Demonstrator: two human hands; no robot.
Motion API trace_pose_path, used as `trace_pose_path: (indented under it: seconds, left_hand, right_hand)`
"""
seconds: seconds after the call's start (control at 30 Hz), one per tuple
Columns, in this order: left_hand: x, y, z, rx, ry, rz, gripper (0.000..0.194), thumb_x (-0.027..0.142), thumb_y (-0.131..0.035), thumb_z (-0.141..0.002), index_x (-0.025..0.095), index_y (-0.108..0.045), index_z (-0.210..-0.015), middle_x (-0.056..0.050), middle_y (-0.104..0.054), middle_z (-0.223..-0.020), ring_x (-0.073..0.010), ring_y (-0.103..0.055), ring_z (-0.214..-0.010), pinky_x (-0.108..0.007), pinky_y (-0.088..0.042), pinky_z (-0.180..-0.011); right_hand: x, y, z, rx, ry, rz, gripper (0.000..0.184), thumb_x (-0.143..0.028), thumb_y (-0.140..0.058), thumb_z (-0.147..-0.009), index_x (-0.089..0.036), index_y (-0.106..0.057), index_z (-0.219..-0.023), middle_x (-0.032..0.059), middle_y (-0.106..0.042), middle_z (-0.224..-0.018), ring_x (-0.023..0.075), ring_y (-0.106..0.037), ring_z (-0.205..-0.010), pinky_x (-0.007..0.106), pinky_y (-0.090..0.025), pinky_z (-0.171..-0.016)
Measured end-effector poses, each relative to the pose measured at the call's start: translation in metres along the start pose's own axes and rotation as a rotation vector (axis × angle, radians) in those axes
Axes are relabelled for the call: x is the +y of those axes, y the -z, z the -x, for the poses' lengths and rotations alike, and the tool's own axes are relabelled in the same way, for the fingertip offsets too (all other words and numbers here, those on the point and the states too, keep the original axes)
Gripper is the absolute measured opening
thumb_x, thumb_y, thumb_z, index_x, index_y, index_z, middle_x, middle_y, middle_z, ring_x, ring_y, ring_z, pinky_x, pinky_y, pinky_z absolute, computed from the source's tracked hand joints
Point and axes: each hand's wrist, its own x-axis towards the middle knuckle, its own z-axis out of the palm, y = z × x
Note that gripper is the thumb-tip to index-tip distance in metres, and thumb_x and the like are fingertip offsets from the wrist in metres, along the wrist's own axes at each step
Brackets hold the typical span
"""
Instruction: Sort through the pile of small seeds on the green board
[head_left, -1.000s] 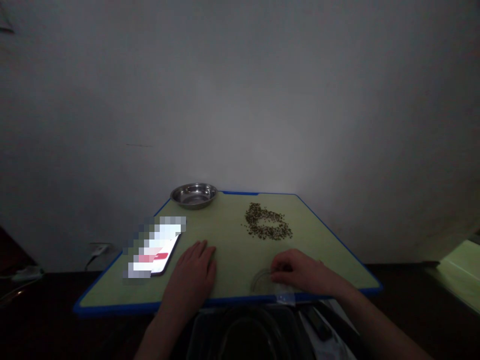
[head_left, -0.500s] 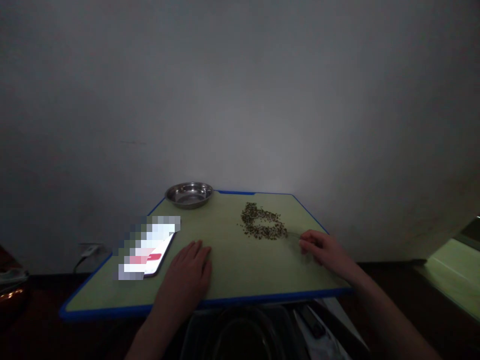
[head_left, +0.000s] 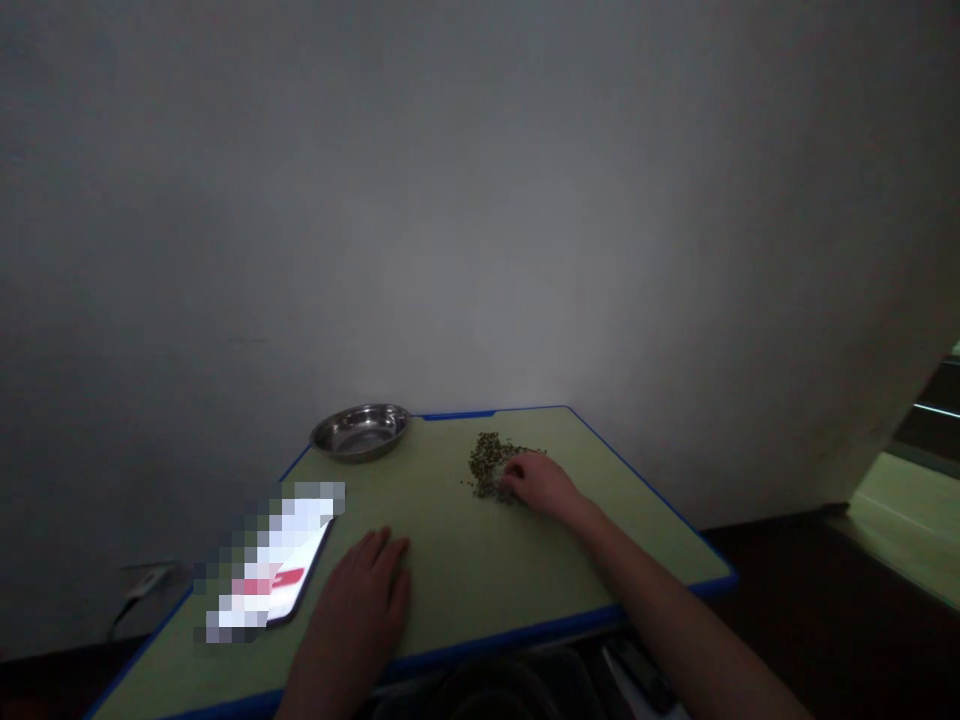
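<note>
Head view showed the right hand (head_left: 544, 484) seemingly working grains (head_left: 486, 456) near centre, its curled grip's contents unclear, left hand (head_left: 358, 602) flat lower left; moving on seemed to need lightness.

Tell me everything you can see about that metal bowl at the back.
The bowl is round, wide and shallow, shiny silver like stainless steel, with a thin rim and no visible handles. It sits open side up at the far left corner of the table, beyond the lit phone. Neither the left hand nor the right hand touches it.
</note>
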Motion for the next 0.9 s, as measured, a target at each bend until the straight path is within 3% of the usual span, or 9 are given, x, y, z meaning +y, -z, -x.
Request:
trace_pose_path:
  seconds: [0.13,0.27,0.53,0.77,0.9]
  left_hand:
    - [0.001,0.002,0.001,-0.008,0.002,0.003,0.043,0.032,-0.038,-0.086,0.018,-0.063,-0.118,-0.014,-0.059,-0.132,-0.0285,-0.053,-0.125,-0.048,-0.042,-0.105]
    - [0.005,0.006,0.002,-0.036,0.02,-0.02,0.043,0.03,-0.037,-0.086,0.018,-0.062,-0.12,-0.013,-0.058,-0.133,-0.0271,-0.052,-0.126,-0.047,-0.041,-0.106]
    - [0.0,0.0,0.001,0.029,-0.007,0.017,0.041,0.031,-0.04,-0.085,0.02,-0.063,-0.117,-0.012,-0.061,-0.131,-0.0277,-0.054,-0.124,-0.048,-0.043,-0.104]
    - [0.003,0.003,0.0,-0.035,0.013,-0.006,0.045,0.031,-0.036,-0.086,0.016,-0.062,-0.12,-0.015,-0.058,-0.133,-0.028,-0.051,-0.126,-0.047,-0.041,-0.106]
    - [0.005,0.006,0.0,-0.029,0.012,-0.005,0.044,0.03,-0.038,-0.086,0.017,-0.062,-0.119,-0.014,-0.059,-0.132,-0.0282,-0.052,-0.125,-0.049,-0.041,-0.105]
  right_hand:
    - [0.018,0.0,-0.021,0.088,-0.093,0.004,0.017,-0.03,-0.061,-0.083,-0.019,-0.072,-0.086,0.0097,-0.072,-0.091,0.0217,-0.064,-0.087,0.029,-0.04,-0.071]
    - [0.033,-0.003,-0.025,0.197,-0.124,-0.059,0.02,-0.031,-0.058,-0.083,-0.018,-0.072,-0.083,0.0088,-0.073,-0.087,0.019,-0.064,-0.081,0.027,-0.042,-0.07]
    - [0.061,0.002,-0.022,0.454,-0.177,-0.188,0.04,-0.035,-0.039,-0.09,-0.014,-0.069,-0.106,0.0104,-0.072,-0.102,0.0203,-0.065,-0.09,0.029,-0.047,-0.081]
    - [0.08,0.008,-0.015,0.488,-0.348,-0.044,0.035,-0.03,-0.043,-0.089,-0.018,-0.072,-0.105,0.0122,-0.069,-0.106,0.0229,-0.063,-0.094,0.029,-0.044,-0.077]
    - [0.077,0.006,-0.015,0.448,-0.344,0.07,0.032,-0.027,-0.045,-0.089,-0.019,-0.074,-0.102,0.0134,-0.069,-0.103,0.0238,-0.062,-0.093,0.03,-0.041,-0.074]
